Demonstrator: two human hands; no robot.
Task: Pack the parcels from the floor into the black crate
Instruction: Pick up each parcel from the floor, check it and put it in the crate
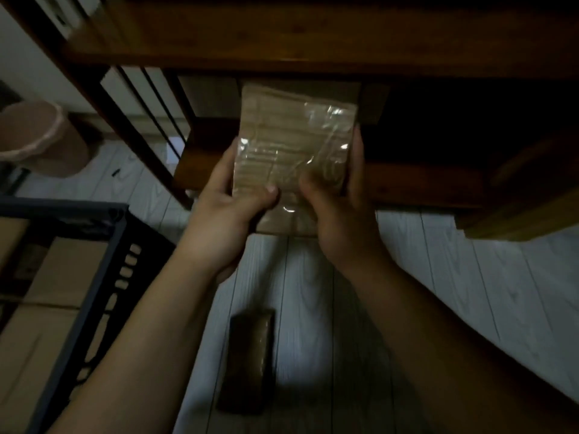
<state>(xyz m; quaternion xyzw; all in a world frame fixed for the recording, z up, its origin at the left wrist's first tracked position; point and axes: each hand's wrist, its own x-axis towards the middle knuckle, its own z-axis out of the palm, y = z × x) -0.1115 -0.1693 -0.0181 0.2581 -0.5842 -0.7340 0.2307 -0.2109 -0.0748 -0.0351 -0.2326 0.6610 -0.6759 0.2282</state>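
Note:
A tan cardboard parcel (291,136) with shiny clear tape across it is held up in the middle of the view, in front of a dark wooden shelf. My left hand (225,214) grips its left edge, thumb on the front face. My right hand (338,211) grips its right edge, fingers wrapped behind and thumb on the front. A small dark parcel (249,358) lies on the pale floor between my forearms. The black crate (103,277) stands at the lower left, with brown cardboard boxes (53,296) inside it.
A dark wooden shelf unit (313,39) fills the top and right of the view, its lower board right behind the held parcel. A pinkish waste bin (40,139) stands at the far left. White plank floor (470,286) stretches to the right.

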